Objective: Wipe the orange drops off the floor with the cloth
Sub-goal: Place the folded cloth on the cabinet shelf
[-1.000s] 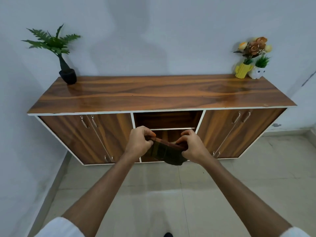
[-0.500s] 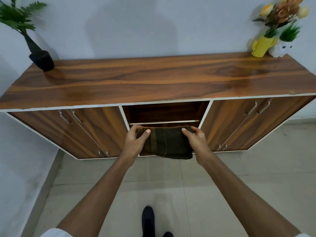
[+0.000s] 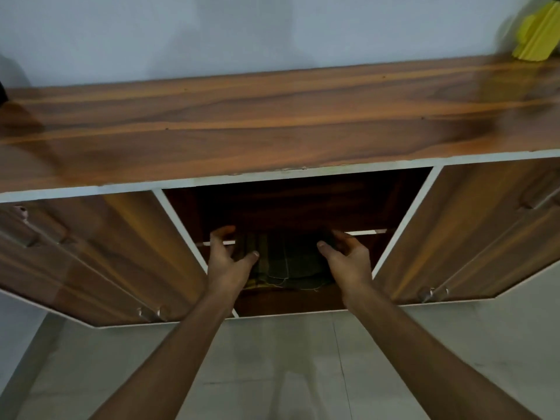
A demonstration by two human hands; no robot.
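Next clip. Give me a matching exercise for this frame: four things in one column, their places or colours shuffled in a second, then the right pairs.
Things:
1. cloth
2. yellow pot
3. left hand
4. right hand

Descriptions:
A. far right on the cabinet top
B. at the cloth's right edge
C. dark, in the open middle compartment
D. at the cloth's left edge

Pairs: 1-C, 2-A, 3-D, 4-B

There were two hands, left hand (image 3: 227, 262) and right hand (image 3: 345, 259), one cloth (image 3: 285, 262), one cabinet (image 3: 272, 128), and one yellow pot (image 3: 536, 37) at two o'clock.
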